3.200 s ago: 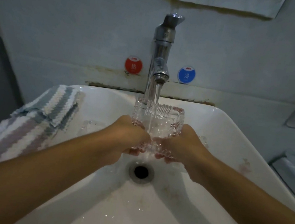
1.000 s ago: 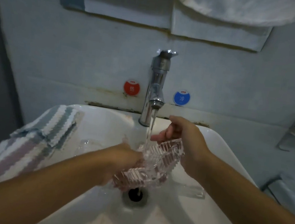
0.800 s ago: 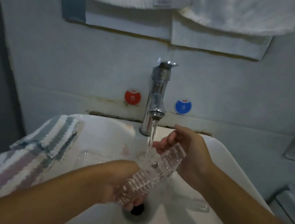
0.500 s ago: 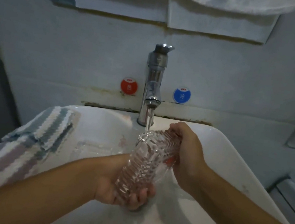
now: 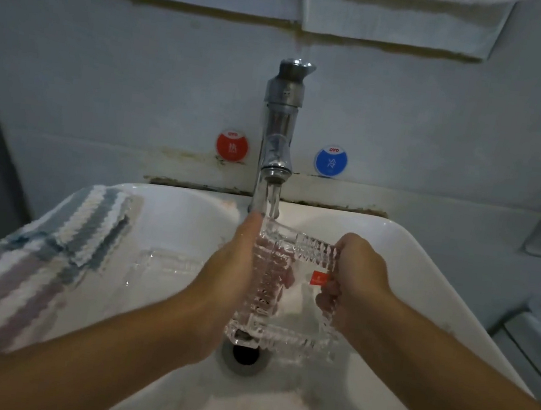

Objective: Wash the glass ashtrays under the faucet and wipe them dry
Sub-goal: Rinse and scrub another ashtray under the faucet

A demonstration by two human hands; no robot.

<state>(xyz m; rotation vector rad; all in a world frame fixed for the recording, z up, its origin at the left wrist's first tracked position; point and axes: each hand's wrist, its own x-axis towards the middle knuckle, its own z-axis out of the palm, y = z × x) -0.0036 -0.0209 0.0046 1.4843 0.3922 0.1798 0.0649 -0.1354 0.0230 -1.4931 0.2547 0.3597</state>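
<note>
Gripping the wet glass ashtray point(image 5: 290, 285) between left hand point(image 5: 234, 268) and right hand point(image 5: 352, 276), I could let it slip and chip in the sink point(image 5: 426, 258).

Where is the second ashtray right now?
In the head view, the second ashtray lies in the sink, left of the left hand, beside the striped towel.

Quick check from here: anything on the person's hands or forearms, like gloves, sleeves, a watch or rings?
Nothing that shows. Both forearms are bare up to the frame edge, with no sleeves in view. The left hand and right hand wear no gloves, and no watch or bracelet is visible. The light is dim, so small rings cannot be ruled out.
</note>
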